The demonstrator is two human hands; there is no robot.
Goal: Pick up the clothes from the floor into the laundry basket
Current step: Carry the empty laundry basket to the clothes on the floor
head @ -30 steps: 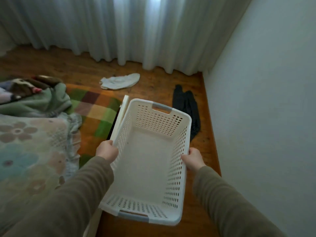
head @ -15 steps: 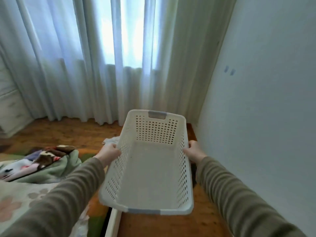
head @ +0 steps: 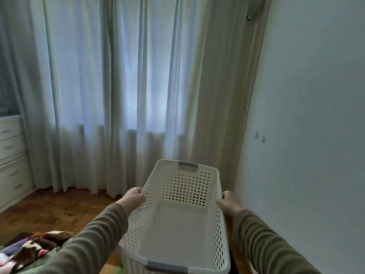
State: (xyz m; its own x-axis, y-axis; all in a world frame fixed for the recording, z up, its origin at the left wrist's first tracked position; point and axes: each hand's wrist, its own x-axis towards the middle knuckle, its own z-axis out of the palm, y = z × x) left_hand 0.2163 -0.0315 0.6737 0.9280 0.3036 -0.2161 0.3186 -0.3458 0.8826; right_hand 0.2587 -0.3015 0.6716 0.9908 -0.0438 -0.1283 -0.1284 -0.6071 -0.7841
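We hold the white laundry basket (head: 177,224) out in front of us, above the wooden floor (head: 49,210). Our left hand (head: 134,197) is closed on its left rim and our right hand (head: 229,202) on its right rim. The basket has nothing in it. Pale curtains (head: 118,95) hang ahead; no floor clothes show.

Home bedroom: curtains (head: 122,95), dresser (head: 11,155)

The wooden floor (head: 59,210) is brown and bare along the foot of the long pale curtains (head: 122,115), whose hems touch it. A white chest of drawers (head: 11,161) stands on it at far left. A patterned blanket (head: 29,248) lies crumpled at lower left.
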